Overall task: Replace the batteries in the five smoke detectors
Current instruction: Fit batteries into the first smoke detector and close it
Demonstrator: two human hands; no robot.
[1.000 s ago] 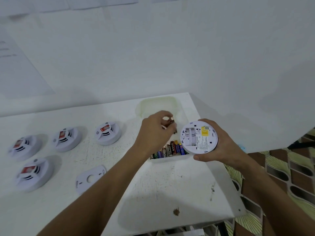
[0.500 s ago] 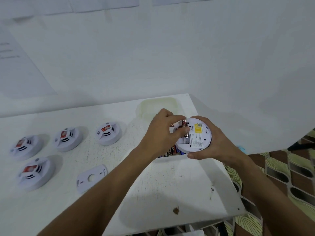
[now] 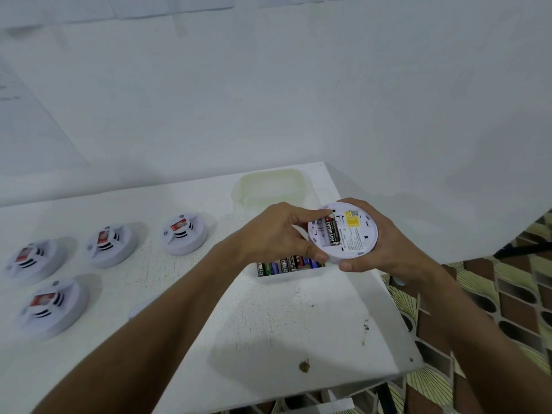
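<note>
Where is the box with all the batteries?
In the head view, the battery box sits on the white table right of centre, just below both hands holding the smoke detector.

White table [image 3: 268, 324] carrying four smoke detectors [image 3: 112, 245] sitting toward its left edge, battery box [image 3: 288, 268] and pale lid [image 3: 270, 186] lying near its far right corner

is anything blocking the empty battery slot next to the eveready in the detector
Partly. In the held smoke detector, one black battery sits in the bay. The slot beside it is open from above, but the left hand has its fingers over the bay's left edge and would have to move clear. The right hand grips only the rim.
</note>
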